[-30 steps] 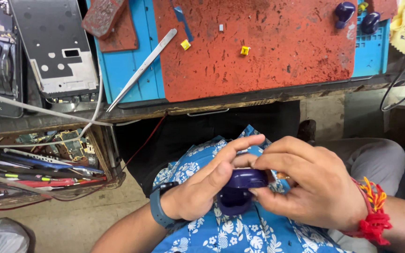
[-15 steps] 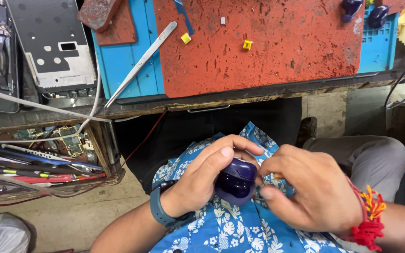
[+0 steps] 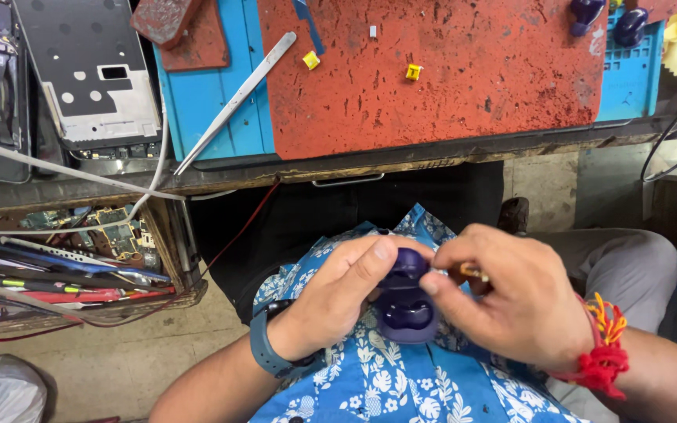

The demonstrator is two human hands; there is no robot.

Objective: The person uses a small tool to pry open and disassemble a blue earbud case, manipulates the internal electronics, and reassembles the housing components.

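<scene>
Two hands meet over a small, glossy, dark purple plastic earbud case point(image 3: 406, 307), held low in front of the person's blue floral shirt point(image 3: 370, 384), below the edge of the workbench. The case stands open: its rounded lid tips up at the top, and the lower half shows a smooth, shiny hollow facing the camera.

The left hand point(image 3: 337, 298) comes in from the lower left, wrist bent, with a dark blue-grey band point(image 3: 264, 345) around it. Its fingers curl behind the case and the thumb presses across the lid, so this hand is clamped on the case. The right hand point(image 3: 511, 301) comes in from the right, a red and yellow thread bracelet point(image 3: 601, 345) at the wrist. Its thumb and forefinger are pinched together at the right side of the case, touching it; a small brownish bit shows between the fingers, too hidden to identify.

On the bench above lie a worn red rubber mat point(image 3: 448, 86), long metal tweezers point(image 3: 233, 102), two small yellow pieces point(image 3: 413, 72), and two dark purple earbuds point(image 3: 609, 19) at the far right. An open wooden drawer of tools point(image 3: 64, 266) sits at the left.
</scene>
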